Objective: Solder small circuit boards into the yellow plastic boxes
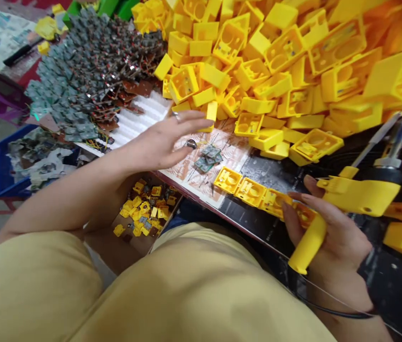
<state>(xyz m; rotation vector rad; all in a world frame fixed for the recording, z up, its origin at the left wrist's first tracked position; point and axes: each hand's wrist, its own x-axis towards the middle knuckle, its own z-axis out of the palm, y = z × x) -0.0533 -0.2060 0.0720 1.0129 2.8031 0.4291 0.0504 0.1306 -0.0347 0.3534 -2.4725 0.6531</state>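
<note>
My left hand (167, 140) reaches over the patterned sheet at the table's edge, thumb and fingers apart. Its fingertips are beside a small yellow case (211, 114), and a small round dark part (191, 144) is at the thumb tip. Whether the hand grips either is unclear. Just right of it lie several small green boards (208, 158). My right hand (332, 228) is wrapped round the handle of a yellow soldering gun (359, 192), whose metal tip points up and away. Its fingertips touch the right end of a row of open yellow cases (250, 191).
Yellow cases (272, 52) are heaped at the back. Wired boards (90, 66) are piled at the back left, beside white ridged foam (144, 116). Below the table edge is a box of yellow parts (144, 209). A blue bin (3, 166) stands far left.
</note>
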